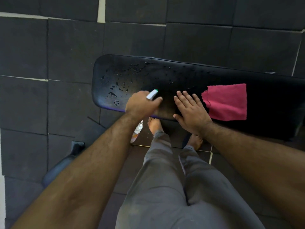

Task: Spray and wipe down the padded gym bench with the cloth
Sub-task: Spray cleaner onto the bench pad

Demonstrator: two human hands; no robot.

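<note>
The black padded bench (pixel 181 76) lies across the view, its left half speckled with liquid droplets. My left hand (pixel 142 104) is closed around a spray bottle (pixel 152 94); the white nozzle with a green tip points over the pad, and the clear bottle body hangs below the bench's near edge. My right hand (pixel 191 109) rests flat on the pad, fingers spread, holding nothing. A pink cloth (pixel 227 103) lies flat on the bench just right of my right hand, not touched.
Dark square foam tiles (pixel 49 55) cover the floor around the bench. My bare feet (pixel 155 124) and grey trousers stand at the bench's near edge. A dark rounded object (pixel 57 167) lies on the floor at lower left.
</note>
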